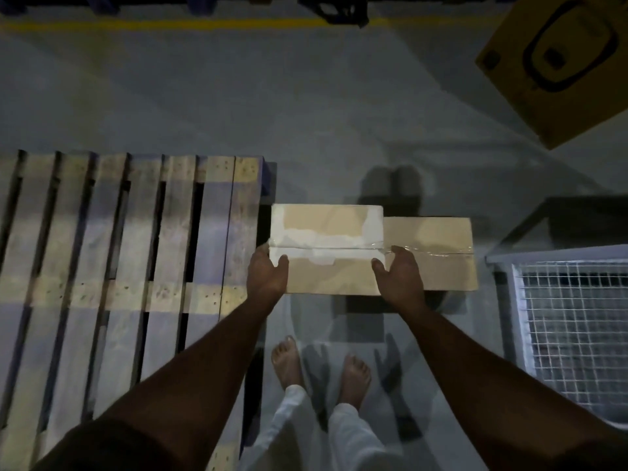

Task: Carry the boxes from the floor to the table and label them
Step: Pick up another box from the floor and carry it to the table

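a wooden pallet (129,266) filled the left of the view, its right edge just beside the left hand (266,271). that hand clasped the left end of the taped cardboard box (326,249), thumb laid over the top near the clear tape seam, fingers (262,250) wrapped round the side face. the box seemed to be just above or on the floor (238,107); which one could not be told. the right hand (399,275) held the opposite end the same way, thumb on top, the rest of its fingers hidden behind the side.

for a sound lift, both hands would probably do best to slide lower so the fingers caught the bottom edge, keeping the box level and drawn toward the body before rising. the torn white patches on the lid looked slick, so thumb pressure alone seemed a poor hold.

a second cardboard box (438,253) sat touching or just beside the held one on the right, partly behind the right hand; lifting straight up rather than sideways would likely avoid dragging it. bare feet (319,365) stood near, below the box, so a slip could land on toes. to the far right a wire mesh cage (574,321) narrowed the room, while open floor lay ahead. a yellow printed carton (557,62) lay well apart at upper right. no counter was in view.
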